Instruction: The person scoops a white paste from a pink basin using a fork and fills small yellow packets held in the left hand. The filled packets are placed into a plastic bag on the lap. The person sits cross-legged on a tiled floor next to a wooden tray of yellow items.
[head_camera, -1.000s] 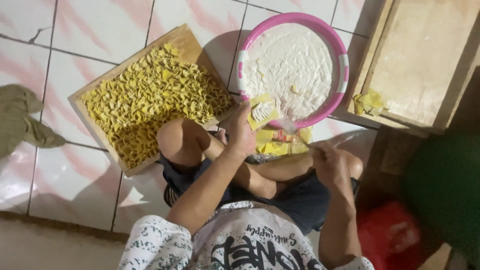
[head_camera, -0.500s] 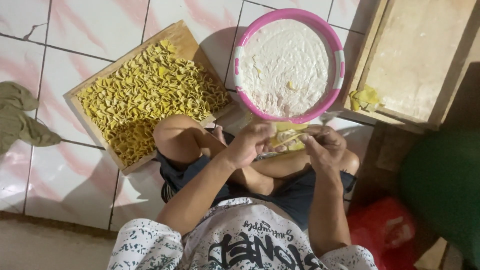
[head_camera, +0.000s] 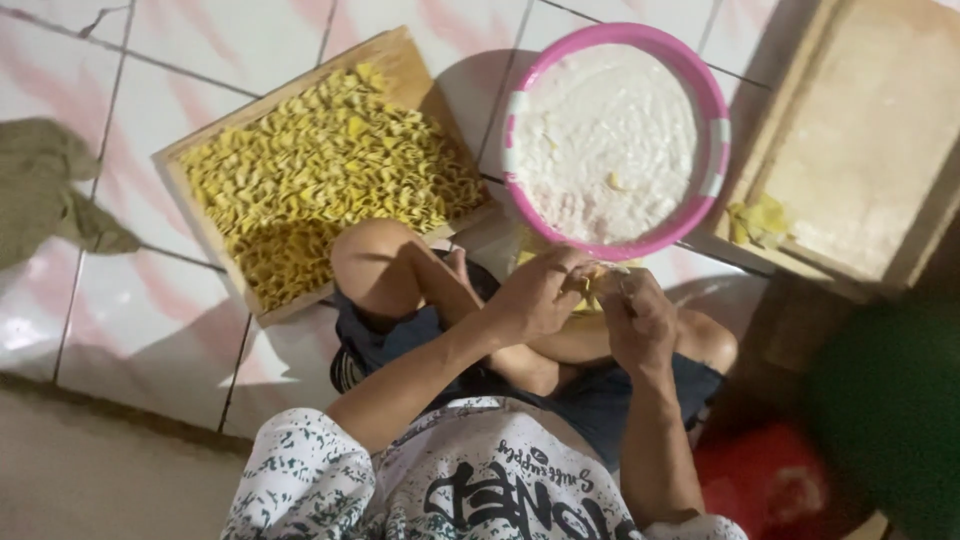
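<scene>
Yellow dough piece (head_camera: 592, 287), thin and soft, pinched between my two hands above my crossed legs, just short of the pink basin. My left hand (head_camera: 535, 300) is curled shut on its near edge; my right hand (head_camera: 635, 320) closes on the other side, fingertips meeting the left's. Held close to the body and over the lap, I judge, so both thumbs can fold it. The exact fold is hidden by my fingers.

Seated on the floor, knee (head_camera: 372, 262) raised, dark shorts, a patterned white shirt below.

Just beyond the hands: round pink plastic basin (head_camera: 712, 150), smooth rim, filled with white flour, powdery and uneven, with a few yellow scraps lying on it. It sits within arm's reach, likely for dusting.

To the left of it, a shallow wooden tray (head_camera: 190, 185), set at an angle on the tiles, heaped with small folded yellow pieces, crimped and ruffled, a dry-looking pile. Its near corner touches my knee.

To the right, a wooden board (head_camera: 870, 150) with raised edges, floured and pale, a small yellow clump (head_camera: 757, 220) in its near corner.

Far left, a crumpled olive cloth (head_camera: 55, 195) on the glossy white and pink floor tiles (head_camera: 150, 330).
</scene>
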